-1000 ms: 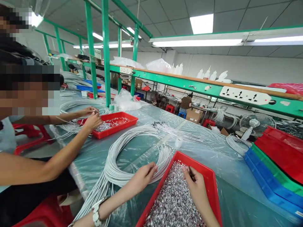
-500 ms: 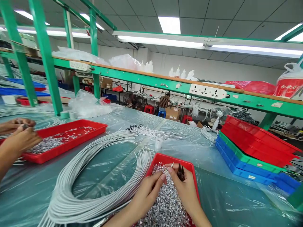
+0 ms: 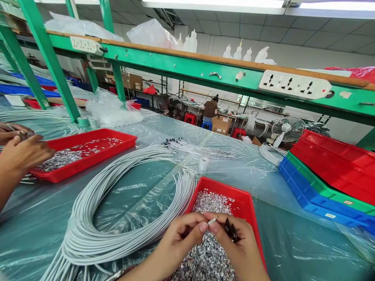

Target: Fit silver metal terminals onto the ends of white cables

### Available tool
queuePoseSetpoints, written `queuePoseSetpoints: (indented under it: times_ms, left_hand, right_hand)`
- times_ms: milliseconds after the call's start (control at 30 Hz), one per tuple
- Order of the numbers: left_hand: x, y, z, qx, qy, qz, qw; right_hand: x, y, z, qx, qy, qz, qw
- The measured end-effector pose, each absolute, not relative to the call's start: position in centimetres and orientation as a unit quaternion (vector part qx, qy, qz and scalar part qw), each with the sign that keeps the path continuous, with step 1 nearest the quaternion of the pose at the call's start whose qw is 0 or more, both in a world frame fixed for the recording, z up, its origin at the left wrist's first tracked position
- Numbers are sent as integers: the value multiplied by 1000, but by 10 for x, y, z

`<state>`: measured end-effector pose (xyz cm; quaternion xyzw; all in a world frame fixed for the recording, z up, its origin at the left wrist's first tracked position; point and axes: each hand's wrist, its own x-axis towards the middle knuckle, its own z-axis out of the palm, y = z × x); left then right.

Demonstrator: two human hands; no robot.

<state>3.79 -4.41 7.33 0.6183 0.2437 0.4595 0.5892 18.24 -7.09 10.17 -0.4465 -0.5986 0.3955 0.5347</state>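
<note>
My left hand (image 3: 181,238) and my right hand (image 3: 238,242) meet over a red tray (image 3: 247,203) filled with small silvery metal pieces (image 3: 208,255). Both hands pinch the end of a thin white cable (image 3: 213,220) between fingertips. My right hand also carries a dark pointed object (image 3: 231,231) tucked between its fingers. A large coil of white cables (image 3: 117,203) lies on the plastic-covered table just left of the tray. A small white tape roll (image 3: 204,163) stands beyond the tray.
A co-worker's hands (image 3: 20,150) work at a second red tray (image 3: 84,150) on the left. Stacked red, green and blue trays (image 3: 325,179) sit at the right. A green shelf frame (image 3: 181,66) with power strips spans the back; a fan (image 3: 286,129) stands behind.
The view has tilted down and closer. My hands have drawn together nearer the tray's front, and the cable end is now pinched between both.
</note>
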Motion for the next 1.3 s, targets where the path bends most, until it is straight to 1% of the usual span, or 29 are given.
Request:
queuePoseSetpoints:
  times_ms: [100,333,433,500,667,833,1000,1067,1100,1233,1300]
  left_hand:
    - [35,-43,72,641,272,480,534]
    - [33,-42,71,700,279,517,406]
    - [33,-43,68,728,293,522,334]
    - [31,-44,66,744,289,531,285]
    - [29,-45,67,758,273,551,218]
    - [28,-46,74,763,275,569,134]
    - [25,-46,74,769,242,591,34]
    - [25,-45,73,775,235,585,36]
    - [25,-45,73,782,234,575,58]
    - [25,-47,72,797,231,517,209]
    - [26,-49,72,796,234,496,256]
  right_hand:
    - [181,-69,101,-481,-571,387,542]
    - [177,-70,105,-487,-562,380,550]
    - [176,-73,107,-485,-568,377,548]
    - [175,-74,107,-481,-577,376,542]
    - [176,-77,106,-477,-571,388,545]
    - [177,-76,106,-468,-579,389,543]
    - [176,-78,105,-454,-581,391,552]
    - [176,-78,106,-453,-580,390,553]
    - [176,-79,106,-454,-580,387,555]
    - [175,-80,109,-453,-573,382,566]
    - [175,-80,111,-455,-564,395,565]
